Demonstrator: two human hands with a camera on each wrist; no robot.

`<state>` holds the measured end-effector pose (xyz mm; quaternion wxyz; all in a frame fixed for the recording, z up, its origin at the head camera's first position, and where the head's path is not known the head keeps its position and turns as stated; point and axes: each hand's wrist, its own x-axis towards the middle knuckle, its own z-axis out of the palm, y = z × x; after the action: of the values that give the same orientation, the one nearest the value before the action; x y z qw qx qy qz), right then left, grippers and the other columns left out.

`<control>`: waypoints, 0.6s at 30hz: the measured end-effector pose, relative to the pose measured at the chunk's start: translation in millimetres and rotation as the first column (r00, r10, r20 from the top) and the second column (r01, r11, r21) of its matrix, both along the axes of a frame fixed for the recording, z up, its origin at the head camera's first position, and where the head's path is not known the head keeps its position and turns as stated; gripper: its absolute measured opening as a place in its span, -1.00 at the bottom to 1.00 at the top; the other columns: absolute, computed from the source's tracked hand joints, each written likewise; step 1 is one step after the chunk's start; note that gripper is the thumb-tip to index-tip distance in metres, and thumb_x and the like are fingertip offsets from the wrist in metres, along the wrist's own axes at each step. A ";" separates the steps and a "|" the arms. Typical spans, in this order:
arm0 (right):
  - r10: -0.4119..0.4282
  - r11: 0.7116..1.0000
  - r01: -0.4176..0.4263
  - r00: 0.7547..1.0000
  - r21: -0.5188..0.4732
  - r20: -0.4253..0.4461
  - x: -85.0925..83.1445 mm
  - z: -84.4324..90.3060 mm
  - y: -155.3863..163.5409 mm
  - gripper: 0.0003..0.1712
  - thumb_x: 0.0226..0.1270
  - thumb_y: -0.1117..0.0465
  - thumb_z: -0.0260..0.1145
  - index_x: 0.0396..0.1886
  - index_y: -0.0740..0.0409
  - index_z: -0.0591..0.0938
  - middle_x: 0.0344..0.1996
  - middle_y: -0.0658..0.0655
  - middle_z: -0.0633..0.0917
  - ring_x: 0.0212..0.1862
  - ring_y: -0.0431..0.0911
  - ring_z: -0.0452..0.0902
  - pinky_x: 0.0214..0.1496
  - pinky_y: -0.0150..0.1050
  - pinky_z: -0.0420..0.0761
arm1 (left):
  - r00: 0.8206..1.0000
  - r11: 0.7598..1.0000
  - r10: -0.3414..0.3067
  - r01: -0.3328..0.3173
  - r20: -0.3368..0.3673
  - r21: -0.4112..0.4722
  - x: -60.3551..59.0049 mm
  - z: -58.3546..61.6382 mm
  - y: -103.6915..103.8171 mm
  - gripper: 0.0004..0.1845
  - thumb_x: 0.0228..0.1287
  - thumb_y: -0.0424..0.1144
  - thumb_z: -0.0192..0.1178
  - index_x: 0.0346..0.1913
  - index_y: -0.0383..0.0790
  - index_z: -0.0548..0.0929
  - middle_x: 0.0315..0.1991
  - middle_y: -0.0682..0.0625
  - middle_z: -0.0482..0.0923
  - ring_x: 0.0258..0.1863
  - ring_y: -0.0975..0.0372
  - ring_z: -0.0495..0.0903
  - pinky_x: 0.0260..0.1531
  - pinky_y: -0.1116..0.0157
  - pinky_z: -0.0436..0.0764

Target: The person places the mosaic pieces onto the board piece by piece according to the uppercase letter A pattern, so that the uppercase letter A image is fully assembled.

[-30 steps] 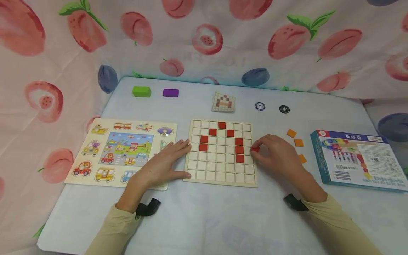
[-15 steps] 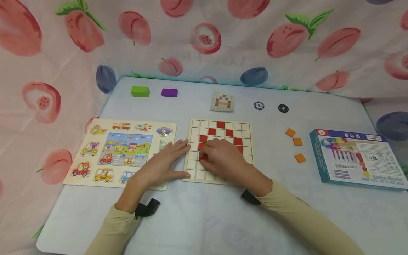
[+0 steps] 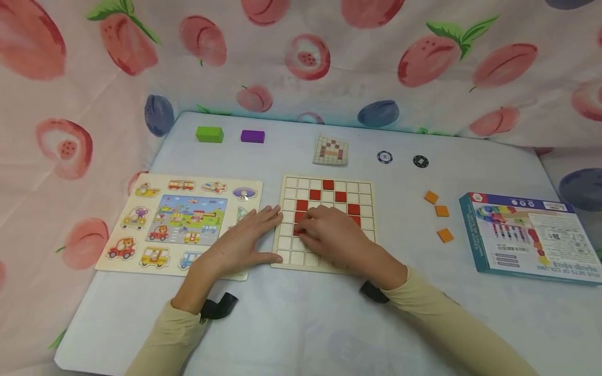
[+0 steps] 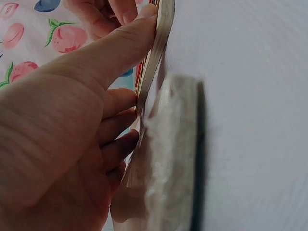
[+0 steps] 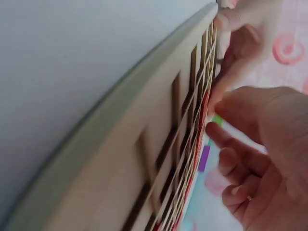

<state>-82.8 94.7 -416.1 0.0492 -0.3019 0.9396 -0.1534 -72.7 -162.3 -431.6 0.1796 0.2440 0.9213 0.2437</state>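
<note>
A square wooden grid board (image 3: 326, 268) lies mid-table, with several red tiles (image 3: 328, 185) set in an arch of cells. My left hand (image 3: 240, 243) is spread flat, its fingertips and thumb at the board's left edge. Its wrist overlaps a picture puzzle board (image 3: 122, 265). Over the grid, my right hand (image 3: 336, 235) has curled fingers and thumb at a red square tile (image 3: 297, 230) in the left column of the arch. That hand covers the lower right cells. In the right wrist view the thumb and finger (image 5: 217, 129) meet the board's face closely.
Several orange tiles (image 3: 442, 211) lie right of the grid, beside a boxed game (image 3: 527, 230). At the back are a green block (image 3: 209, 134), a purple block (image 3: 253, 137), a small pattern card (image 3: 331, 150) and two round chips (image 3: 384, 157). Fruit-print cloth (image 3: 348, 62) hangs behind.
My right hand has carried a red tile from the board's right edge leftward to the left column, lowering it into a cell by now. The left hand has stayed put.
</note>
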 end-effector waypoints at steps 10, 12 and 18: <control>-0.297 0.954 0.297 0.955 -0.027 0.016 -16.0 4.6 95.1 -0.65 0.47 0.08 0.43 0.18 0.00 0.78 0.15 0.14 0.76 0.26 0.11 0.65 0.30 0.13 0.74 | 1.000 1.000 0.002 -0.002 -0.003 -0.001 -0.1 -1.4 0.9 0.05 0.24 0.19 0.51 0.69 -0.02 0.25 0.77 0.07 0.04 0.78 0.06 0.00 0.80 -0.03 0.04; -0.372 0.928 0.371 0.928 0.022 0.014 -20.7 4.7 120.8 -0.60 0.48 0.08 0.41 0.25 0.04 0.74 0.21 0.21 0.73 0.31 0.18 0.60 0.31 0.21 0.70 | 1.000 1.000 0.006 -0.006 0.003 0.000 -0.4 -1.4 1.2 0.05 0.24 0.20 0.51 0.69 0.00 0.25 0.76 0.09 0.04 0.78 0.07 -0.01 0.80 -0.03 0.04; -0.500 0.859 0.499 0.866 0.115 -0.028 -27.1 3.9 187.9 -0.51 0.53 0.08 0.29 0.35 0.17 0.66 0.33 0.42 0.59 0.33 0.37 0.49 0.23 0.39 0.63 | 1.000 1.000 0.022 -0.022 0.018 -0.005 0.7 0.2 1.2 0.05 0.23 0.19 0.52 0.70 0.04 0.24 0.77 0.09 0.03 0.78 0.05 -0.01 0.78 -0.09 0.08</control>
<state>-110.0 282.6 -412.3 0.0270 -0.0444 0.9931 -0.1055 -72.0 -161.0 -431.4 0.1859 0.2314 0.9228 0.2457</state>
